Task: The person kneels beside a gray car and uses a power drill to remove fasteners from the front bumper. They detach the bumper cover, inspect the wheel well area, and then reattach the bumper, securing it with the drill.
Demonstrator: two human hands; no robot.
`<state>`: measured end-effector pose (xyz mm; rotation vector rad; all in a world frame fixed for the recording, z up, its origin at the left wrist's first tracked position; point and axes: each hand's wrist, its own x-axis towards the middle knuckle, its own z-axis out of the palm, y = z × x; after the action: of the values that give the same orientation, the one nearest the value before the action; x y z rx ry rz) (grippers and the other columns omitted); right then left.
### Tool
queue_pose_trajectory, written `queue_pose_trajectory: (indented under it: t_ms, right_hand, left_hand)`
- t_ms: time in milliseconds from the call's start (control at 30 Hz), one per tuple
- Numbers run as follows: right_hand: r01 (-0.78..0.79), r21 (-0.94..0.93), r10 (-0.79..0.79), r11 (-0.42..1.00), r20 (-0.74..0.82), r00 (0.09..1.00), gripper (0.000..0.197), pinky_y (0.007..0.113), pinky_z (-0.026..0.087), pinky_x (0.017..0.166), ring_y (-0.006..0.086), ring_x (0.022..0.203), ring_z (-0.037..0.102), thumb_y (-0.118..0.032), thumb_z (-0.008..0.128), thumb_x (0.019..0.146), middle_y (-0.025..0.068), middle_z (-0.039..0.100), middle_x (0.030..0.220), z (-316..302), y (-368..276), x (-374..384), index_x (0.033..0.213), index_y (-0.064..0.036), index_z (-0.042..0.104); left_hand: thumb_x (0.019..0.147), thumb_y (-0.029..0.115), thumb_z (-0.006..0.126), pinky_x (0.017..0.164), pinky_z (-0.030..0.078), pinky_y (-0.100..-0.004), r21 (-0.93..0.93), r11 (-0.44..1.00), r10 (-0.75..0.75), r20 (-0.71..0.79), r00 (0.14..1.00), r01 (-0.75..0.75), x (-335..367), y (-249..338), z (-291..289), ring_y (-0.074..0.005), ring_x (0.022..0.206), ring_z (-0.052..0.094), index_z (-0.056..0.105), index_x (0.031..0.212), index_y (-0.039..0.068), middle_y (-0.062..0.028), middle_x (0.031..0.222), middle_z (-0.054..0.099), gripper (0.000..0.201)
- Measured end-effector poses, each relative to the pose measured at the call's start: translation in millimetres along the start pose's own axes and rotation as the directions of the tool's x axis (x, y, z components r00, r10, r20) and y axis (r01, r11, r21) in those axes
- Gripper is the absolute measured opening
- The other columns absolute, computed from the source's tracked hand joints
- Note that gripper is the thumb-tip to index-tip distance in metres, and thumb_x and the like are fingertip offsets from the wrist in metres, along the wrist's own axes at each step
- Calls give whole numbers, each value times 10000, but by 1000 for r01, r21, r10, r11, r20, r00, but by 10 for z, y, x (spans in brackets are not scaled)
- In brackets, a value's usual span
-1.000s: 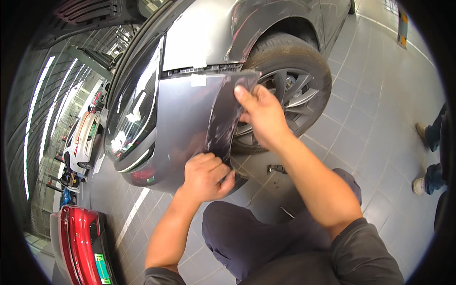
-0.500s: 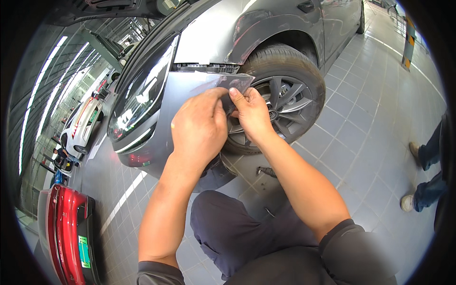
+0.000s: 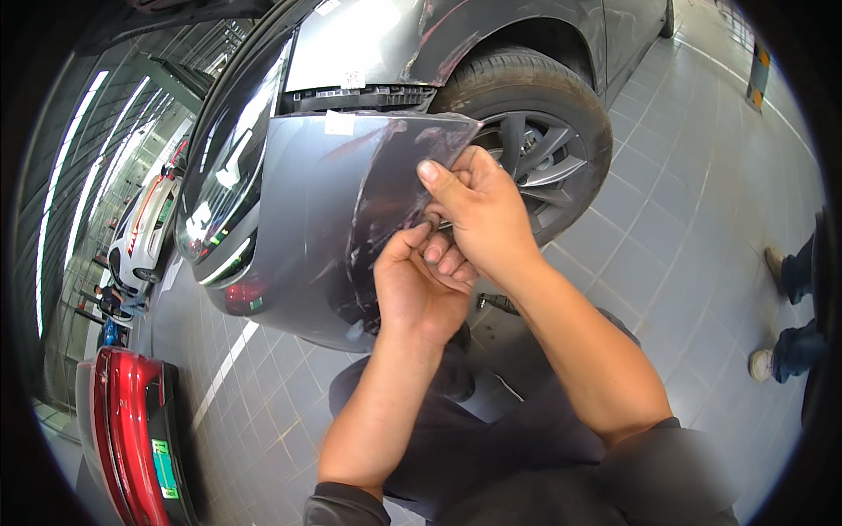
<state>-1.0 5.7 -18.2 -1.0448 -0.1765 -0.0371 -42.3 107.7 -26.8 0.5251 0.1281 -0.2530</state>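
- Head view: a grey car's front bumper cover [image 3: 303, 197] lies in the middle, left of the front wheel [image 3: 548, 162]; its scuffed far corner points right, overlapping the wheel. A gap showing a black bracket [image 3: 386, 96] separates it from the fender [image 3: 364, 44] beyond.
- The right hand [image 3: 481, 197] grips the cover's wheel-side edge near that corner, thumb on the outer face, fingers curled behind.
- The left hand [image 3: 419, 298], just nearer and to the left, is turned palm up and partly curled, its thumb tip at the same edge. Whether it pinches the edge or something small, I cannot tell.
- The step in hand seems to be handling the loose edge. The next move probably calls for a steady right-hand hold and careful left-hand finger placement, since the rim looks thin and scraped.
- Hidden: the cover's back, the right fingertips behind it, and the wheel's near part. Several fingertips bunch between the palms, hard to assign to either hand.
- A dark tool [image 3: 498, 303] on the floor [image 3: 658, 263] is partly covered by the right forearm; at far right, a bystander's legs [image 3: 796, 351] are cut off.
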Motion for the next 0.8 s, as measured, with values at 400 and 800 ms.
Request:
queue_pose_trajectory:
  t_ms: [400, 800]
  right_hand:
    - [73, 235, -116, 969, 178, 977, 404, 365, 512, 952, 224, 1043, 652, -160, 621, 950, 147, 675, 1105, -213, 93, 188, 1276, 47, 501]
    - [571, -740, -754, 355, 134, 643, 187, 303, 505, 624, 162, 702, 652, -221, 724, 851, 58, 688, 799, -277, -127, 1068, 878, -43, 672]
  left_hand:
    - [894, 126, 516, 604, 343, -277, -425, 884, -69, 288, 955, 192, 138, 59, -71, -122, 623, 397, 562, 870, 45, 8, 655, 411, 96]
    - [802, 72, 529, 571, 359, -280, -373, 897, -89, 373, 924, 237, 21, 70, -202, -122, 576, 408, 627, 839, 113, 25, 599, 410, 112]
